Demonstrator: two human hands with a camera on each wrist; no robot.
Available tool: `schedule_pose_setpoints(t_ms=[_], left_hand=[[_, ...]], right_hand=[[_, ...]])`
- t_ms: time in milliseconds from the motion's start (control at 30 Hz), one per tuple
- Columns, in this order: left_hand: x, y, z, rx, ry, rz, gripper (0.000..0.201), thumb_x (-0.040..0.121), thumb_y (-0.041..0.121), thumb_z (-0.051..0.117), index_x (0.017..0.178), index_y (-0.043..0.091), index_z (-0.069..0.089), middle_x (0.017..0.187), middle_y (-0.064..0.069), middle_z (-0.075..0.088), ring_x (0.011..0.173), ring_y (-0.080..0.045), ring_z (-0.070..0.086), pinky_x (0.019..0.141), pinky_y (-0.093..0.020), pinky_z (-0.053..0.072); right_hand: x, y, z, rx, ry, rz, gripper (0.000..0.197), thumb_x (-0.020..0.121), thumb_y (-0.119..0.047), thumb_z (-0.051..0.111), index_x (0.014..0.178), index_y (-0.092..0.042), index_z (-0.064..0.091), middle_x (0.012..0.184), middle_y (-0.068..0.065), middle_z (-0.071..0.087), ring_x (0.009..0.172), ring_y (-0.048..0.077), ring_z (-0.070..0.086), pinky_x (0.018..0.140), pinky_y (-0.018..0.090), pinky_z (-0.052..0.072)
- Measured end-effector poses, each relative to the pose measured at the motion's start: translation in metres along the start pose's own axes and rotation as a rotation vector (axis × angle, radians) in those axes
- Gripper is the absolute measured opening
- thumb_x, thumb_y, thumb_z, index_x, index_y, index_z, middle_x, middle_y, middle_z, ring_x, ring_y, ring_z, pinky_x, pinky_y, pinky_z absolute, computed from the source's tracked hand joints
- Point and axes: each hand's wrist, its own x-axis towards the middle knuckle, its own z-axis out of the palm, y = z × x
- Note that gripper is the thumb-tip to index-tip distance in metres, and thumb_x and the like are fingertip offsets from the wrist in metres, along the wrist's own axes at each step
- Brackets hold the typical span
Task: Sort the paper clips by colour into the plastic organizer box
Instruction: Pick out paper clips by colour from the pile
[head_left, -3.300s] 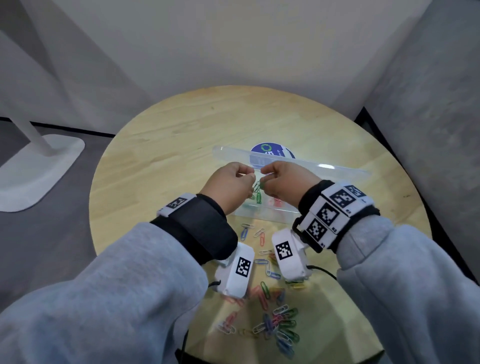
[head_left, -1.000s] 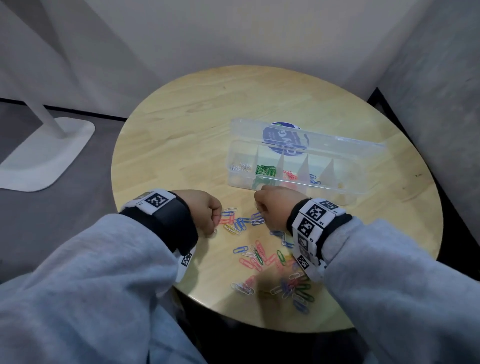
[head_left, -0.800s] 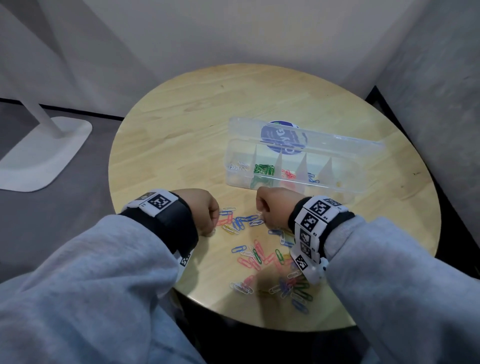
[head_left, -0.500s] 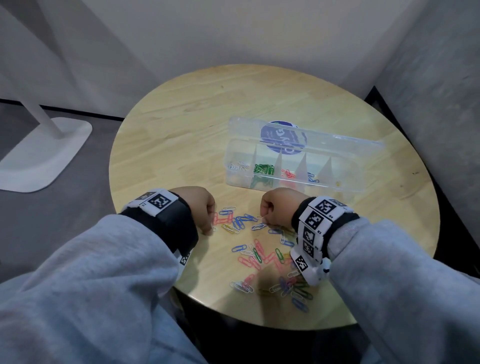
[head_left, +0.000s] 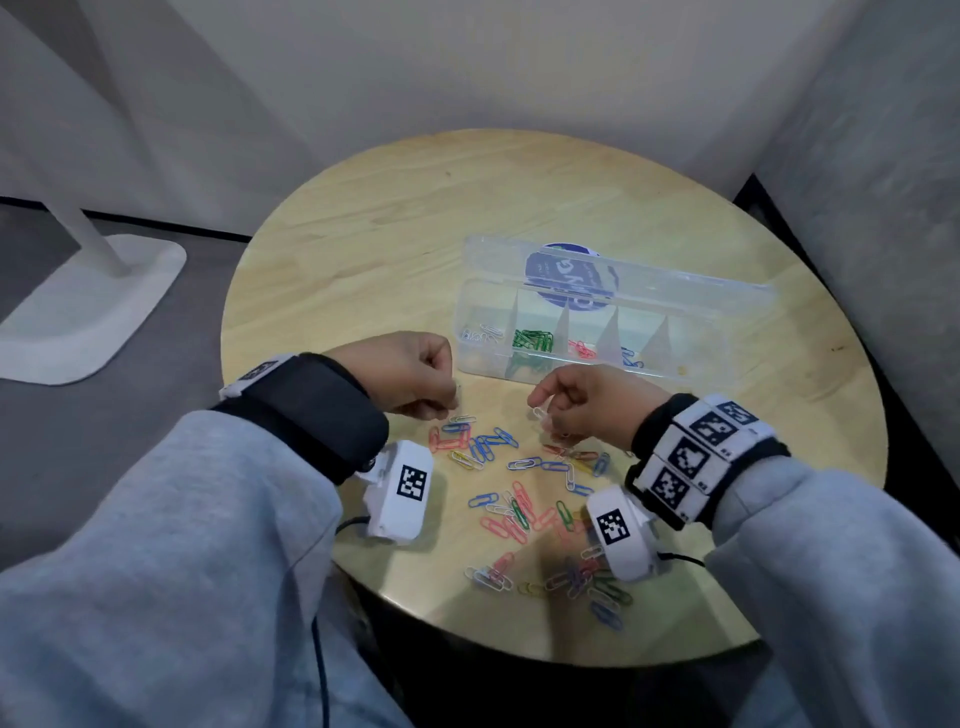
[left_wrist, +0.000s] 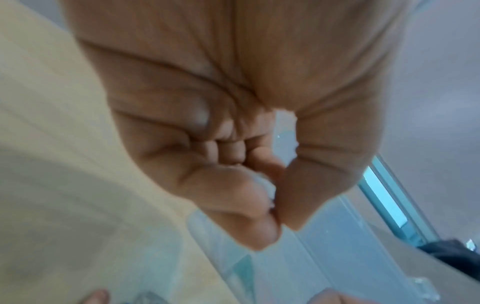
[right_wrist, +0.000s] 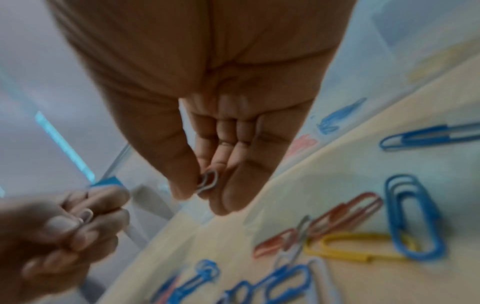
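Observation:
A clear plastic organizer box lies open on the round table, lid folded back. Its compartments hold white clips, green clips, red clips and blue clips. Loose paper clips of several colours lie scattered in front of it. My left hand hovers left of the pile, thumb and forefinger pinching a white clip. My right hand hovers right of the pile and pinches a white clip. Both hands are just in front of the box.
The wooden table ends close to my body at its near rim. A white stand base sits on the floor to the left. Walls close in behind and on the right. Blue, red and yellow clips lie under my right hand.
Both hands have risen off the table from the pile, each now holding a white clip, and have moved slightly toward the box. The box has not moved.

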Motion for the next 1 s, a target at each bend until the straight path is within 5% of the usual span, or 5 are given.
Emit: schedule_pose_setpoints(t_ms=[233,367,533,667,1000], left_hand=[[0.009,0.004,0.009,-0.081,0.084,-0.094,0.02,0.087,0.001,0.052,0.082,0.019,0.048,0.069,-0.004,0.053,0.048,-0.011,0.049,0.042,-0.015,0.041],[0.013,-0.003,0.018,0.431,0.118,-0.047,0.012,0.081,0.017,0.066,0.087,0.024,0.059,0.066,0.008,0.05,0.058,-0.007,0.046,0.053,-0.021,0.035],[0.018,-0.007,0.027,0.511,0.107,-0.053,0.018,0.077,0.017,0.07,0.089,0.027,0.062,0.057,0.009,0.05,0.042,0.0,0.048,0.042,-0.014,0.036],[0.022,-0.011,0.034,0.571,0.141,-0.055,0.017,0.075,0.01,0.068,0.077,0.024,0.058,0.048,0.008,0.054,0.042,-0.005,0.049,0.047,-0.017,0.035],[0.025,-0.017,0.027,0.625,0.03,-0.095,0.027,0.078,0.02,0.071,0.056,0.017,0.056,0.035,0.01,0.054,0.036,0.0,0.045,0.047,-0.014,0.037]], right_hand=[[-0.002,-0.003,0.007,0.3,-0.087,0.179,0.033,0.09,0.009,0.033,0.07,-0.008,0.052,0.064,0.012,0.051,0.041,0.013,0.054,0.041,0.019,0.044],[-0.005,-0.012,0.014,-0.143,-0.084,0.063,0.021,0.083,-0.005,0.052,0.068,-0.02,0.051,0.06,0.0,0.055,0.054,0.016,0.048,0.049,0.022,0.04],[-0.004,-0.017,0.027,-0.626,-0.056,-0.009,0.02,0.074,-0.028,0.07,0.071,-0.03,0.05,0.07,-0.01,0.046,0.065,0.009,0.048,0.059,0.025,0.041],[-0.003,-0.014,0.035,-0.738,-0.092,-0.03,0.017,0.075,-0.031,0.07,0.081,-0.027,0.054,0.082,-0.007,0.052,0.081,0.018,0.054,0.069,0.028,0.047],[-0.008,-0.01,0.018,-0.488,-0.102,0.05,0.021,0.077,-0.023,0.071,0.064,-0.02,0.055,0.062,-0.004,0.059,0.054,0.013,0.051,0.056,0.022,0.045]])
